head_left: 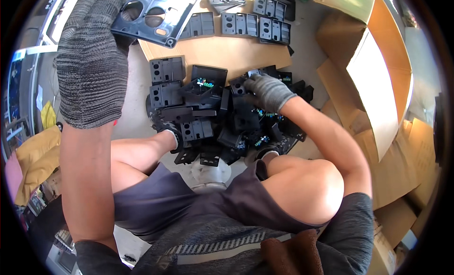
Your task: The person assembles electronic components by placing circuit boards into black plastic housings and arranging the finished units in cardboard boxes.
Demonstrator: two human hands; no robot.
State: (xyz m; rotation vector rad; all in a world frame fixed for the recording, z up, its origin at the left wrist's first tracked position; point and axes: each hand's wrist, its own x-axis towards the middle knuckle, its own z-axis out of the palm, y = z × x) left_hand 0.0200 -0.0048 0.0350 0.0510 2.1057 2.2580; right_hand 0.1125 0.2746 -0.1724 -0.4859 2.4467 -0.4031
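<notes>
My left hand (94, 62), in a dark grey knitted glove, is raised at the upper left. It grips a black plastic panel (176, 14) with two large round holes and a small slot. Lower and to the right, my right hand (269, 93), gloved in grey, reaches into a pile of black plastic housings (246, 119). Its fingers are bent over the edge of a black plastic housing (238, 85) with round holes; the fingertips are partly hidden. Small green and blue circuit parts (205, 83) show among the pieces, near an open black box (213, 74).
Several similar housings (239, 24) lie in rows on a flat cardboard sheet (222, 50) beyond the pile. Open cardboard boxes (338, 33) stand at the right. My feet flank the pile. At the left are a tan bag (40, 164) and a yellow wrapper (48, 115).
</notes>
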